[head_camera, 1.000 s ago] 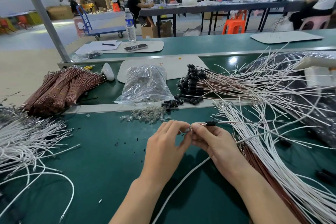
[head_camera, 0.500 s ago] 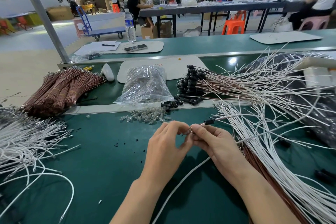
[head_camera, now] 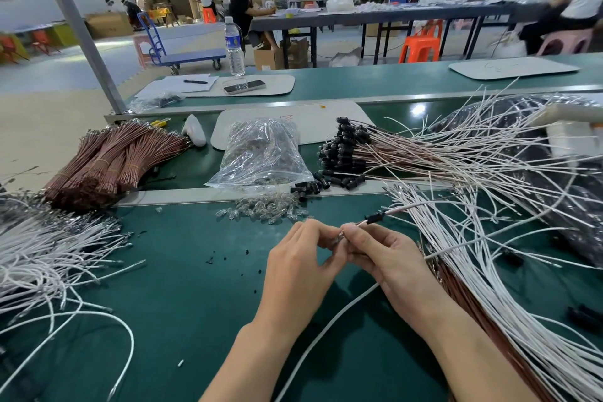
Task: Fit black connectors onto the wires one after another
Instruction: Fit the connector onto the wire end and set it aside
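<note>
Tilted slightly steeper than before, the brown wire [head_camera: 396, 211] bears a black connector [head_camera: 374, 216] near the right hand [head_camera: 388, 258] pinching it, while the left hand [head_camera: 300, 258] seemingly pinches its tip.

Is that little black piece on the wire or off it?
On. The black connector sits threaded on the wire, just beyond the right hand pinching it.

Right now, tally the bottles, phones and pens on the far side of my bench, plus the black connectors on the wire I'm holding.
Water bottle: 1
Phone: 1
Pen: 1
Black connector on the held wire: 1
Total: 4
</note>
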Available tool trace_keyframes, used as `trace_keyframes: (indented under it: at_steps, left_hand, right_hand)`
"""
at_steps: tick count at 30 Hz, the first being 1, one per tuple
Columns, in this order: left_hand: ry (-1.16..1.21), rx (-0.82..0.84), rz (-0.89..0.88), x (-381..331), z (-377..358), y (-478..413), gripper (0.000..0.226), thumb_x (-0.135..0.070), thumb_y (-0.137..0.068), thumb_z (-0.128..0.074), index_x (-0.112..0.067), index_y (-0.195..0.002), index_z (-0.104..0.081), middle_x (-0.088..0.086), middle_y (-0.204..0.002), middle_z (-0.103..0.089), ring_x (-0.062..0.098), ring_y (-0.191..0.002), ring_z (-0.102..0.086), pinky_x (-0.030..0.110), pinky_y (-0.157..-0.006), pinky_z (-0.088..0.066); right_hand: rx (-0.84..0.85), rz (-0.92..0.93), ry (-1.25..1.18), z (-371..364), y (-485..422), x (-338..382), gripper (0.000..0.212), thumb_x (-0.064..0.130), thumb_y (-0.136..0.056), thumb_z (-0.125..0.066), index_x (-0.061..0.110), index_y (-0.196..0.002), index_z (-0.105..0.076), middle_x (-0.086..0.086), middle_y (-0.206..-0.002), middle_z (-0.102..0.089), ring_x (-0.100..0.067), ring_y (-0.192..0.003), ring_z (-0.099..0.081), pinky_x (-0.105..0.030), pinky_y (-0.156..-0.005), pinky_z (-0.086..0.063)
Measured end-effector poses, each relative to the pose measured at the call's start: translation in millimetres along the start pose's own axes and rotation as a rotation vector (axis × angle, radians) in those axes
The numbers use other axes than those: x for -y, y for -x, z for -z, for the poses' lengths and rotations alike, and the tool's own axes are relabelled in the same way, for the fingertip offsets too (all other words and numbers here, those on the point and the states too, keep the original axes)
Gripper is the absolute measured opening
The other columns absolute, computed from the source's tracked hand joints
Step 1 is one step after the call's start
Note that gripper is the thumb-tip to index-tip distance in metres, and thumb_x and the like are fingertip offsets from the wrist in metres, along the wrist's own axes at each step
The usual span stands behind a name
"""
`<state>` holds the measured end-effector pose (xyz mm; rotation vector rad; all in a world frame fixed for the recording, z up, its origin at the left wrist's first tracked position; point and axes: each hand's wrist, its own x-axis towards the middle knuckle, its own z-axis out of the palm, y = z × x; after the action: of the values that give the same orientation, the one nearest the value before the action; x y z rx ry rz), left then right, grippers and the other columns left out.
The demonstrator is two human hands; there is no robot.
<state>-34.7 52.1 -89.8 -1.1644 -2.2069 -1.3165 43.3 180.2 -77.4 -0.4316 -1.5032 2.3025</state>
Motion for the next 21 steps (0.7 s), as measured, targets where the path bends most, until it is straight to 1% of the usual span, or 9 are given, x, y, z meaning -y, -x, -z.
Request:
trace_keyframes:
  at_steps: [2, 5, 8, 11, 14, 17, 19, 21]
  left_hand:
    - [0.019, -0.014, 0.018, 0.3, -0.3, -0.2, 0.013, -0.040, -0.089, -0.061, -0.027, -0.091, -0.061, -0.026, -0.082, -0.057, -0.012, -0.084, -0.054, 0.005, -0.073, -0.040]
    - [0.063, -0.029, 0.058, 1.5, 0.2, -0.6, 0.011, -0.040, -0.088, -0.062, -0.031, -0.092, -0.059, -0.022, -0.084, -0.061, -0.010, -0.084, -0.057, 0.002, -0.076, -0.038]
    - [0.072, -0.021, 0.079, 1.1, 0.4, -0.3, 0.011, -0.041, -0.088, -0.062, -0.030, -0.091, -0.059, -0.020, -0.084, -0.062, -0.009, -0.085, -0.057, 0.002, -0.077, -0.039]
    - [0.063, -0.006, 0.080, 0.1, -0.4, 0.3, 0.011, -0.038, -0.088, -0.064, -0.028, -0.091, -0.060, -0.022, -0.083, -0.061, -0.010, -0.085, -0.056, 0.004, -0.076, -0.040]
    - [0.052, 0.006, 0.074, -0.4, -0.5, 0.6, 0.010, -0.029, -0.088, -0.071, -0.027, -0.091, -0.061, -0.023, -0.084, -0.060, -0.010, -0.086, -0.056, 0.006, -0.076, -0.041]
    - [0.079, 0.010, 0.086, -1.8, 1.2, 0.3, 0.009, -0.028, -0.088, -0.070, -0.026, -0.092, -0.061, -0.021, -0.084, -0.061, -0.006, -0.087, -0.057, 0.005, -0.077, -0.041]
    - [0.085, 0.018, 0.091, -2.2, 2.5, 0.3, 0.009, -0.028, -0.089, -0.070, -0.027, -0.092, -0.061, -0.020, -0.085, -0.062, -0.005, -0.087, -0.057, 0.005, -0.077, -0.040]
    - [0.086, 0.030, 0.092, -2.3, 3.3, 0.0, 0.011, -0.026, -0.090, -0.071, -0.027, -0.093, -0.061, -0.019, -0.085, -0.062, -0.004, -0.087, -0.057, 0.006, -0.077, -0.041]
  right_hand:
    - [-0.016, 0.006, -0.040, -0.5, -0.1, 0.4, 0.036, 0.040, -0.069, -0.083, 0.016, -0.095, -0.082, -0.010, -0.092, -0.075, -0.014, -0.082, -0.072, -0.022, -0.075, -0.057]
    - [-0.066, 0.026, -0.110, -0.1, -1.0, 2.6, 0.034, 0.044, -0.072, -0.079, 0.020, -0.096, -0.081, -0.010, -0.096, -0.075, -0.013, -0.079, -0.071, -0.022, -0.072, -0.058]
    - [-0.140, 0.058, -0.192, 2.2, -1.7, 5.1, 0.032, 0.043, -0.072, -0.076, 0.022, -0.096, -0.081, -0.007, -0.092, -0.075, -0.013, -0.076, -0.071, -0.022, -0.066, -0.058]
    - [-0.195, 0.074, -0.228, 5.7, -1.8, 6.0, 0.026, 0.036, -0.078, -0.073, 0.021, -0.099, -0.081, -0.004, -0.089, -0.074, -0.012, -0.075, -0.071, -0.021, -0.062, -0.058]
    - [-0.158, 0.048, -0.231, 6.8, -2.1, 5.2, 0.024, 0.027, -0.082, -0.070, 0.016, -0.100, -0.080, -0.007, -0.095, -0.076, -0.012, -0.075, -0.072, -0.021, -0.062, -0.058]
    - [-0.098, 0.041, -0.235, 6.5, -2.4, 4.8, 0.027, 0.022, -0.085, -0.066, 0.014, -0.108, -0.077, -0.011, -0.106, -0.076, -0.013, -0.080, -0.073, -0.023, -0.065, -0.059]
    - [-0.071, 0.039, -0.225, 6.4, -2.8, 4.2, 0.031, 0.021, -0.087, -0.063, 0.014, -0.115, -0.074, -0.012, -0.113, -0.075, -0.014, -0.085, -0.073, -0.024, -0.067, -0.059]
    - [-0.044, 0.029, -0.198, 6.8, -3.4, 3.1, 0.030, 0.019, -0.093, -0.060, 0.017, -0.120, -0.071, -0.011, -0.117, -0.074, -0.014, -0.090, -0.073, -0.025, -0.069, -0.059]
